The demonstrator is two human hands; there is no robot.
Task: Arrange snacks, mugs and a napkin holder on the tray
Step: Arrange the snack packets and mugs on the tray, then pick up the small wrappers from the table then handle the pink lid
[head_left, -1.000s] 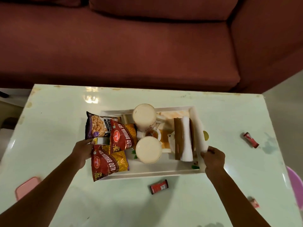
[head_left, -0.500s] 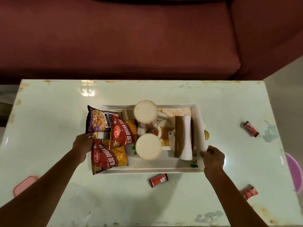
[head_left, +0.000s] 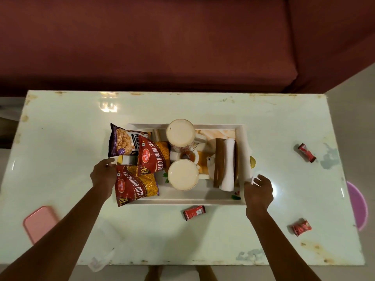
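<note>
A white tray (head_left: 182, 201) sits mid-table. Across its left end lie a purple peanut packet (head_left: 123, 141) and two red Aloo Bhujia Sev packets (head_left: 152, 157) (head_left: 136, 185), overhanging the rim. Two white mugs (head_left: 180, 132) (head_left: 183, 174) stand in the middle. Along the right side is a brown napkin holder (head_left: 220, 163) with white napkins. My left hand (head_left: 103, 175) grips the tray's left edge beside the packets. My right hand (head_left: 258, 187) rests at the tray's right rim, fingers apart.
Small red sachets lie loose on the table: one (head_left: 194, 212) just in front of the tray, two (head_left: 306, 152) (head_left: 301, 227) at the right. A pink flat object (head_left: 39, 223) sits front left. A maroon sofa (head_left: 162, 47) is behind; a purple stool (head_left: 358, 205) is beside the right edge.
My right hand's fingers have spread apart at the tray's right rim, where they were closed before. The view has shifted to look more straight down. The tray's contents have not moved.
</note>
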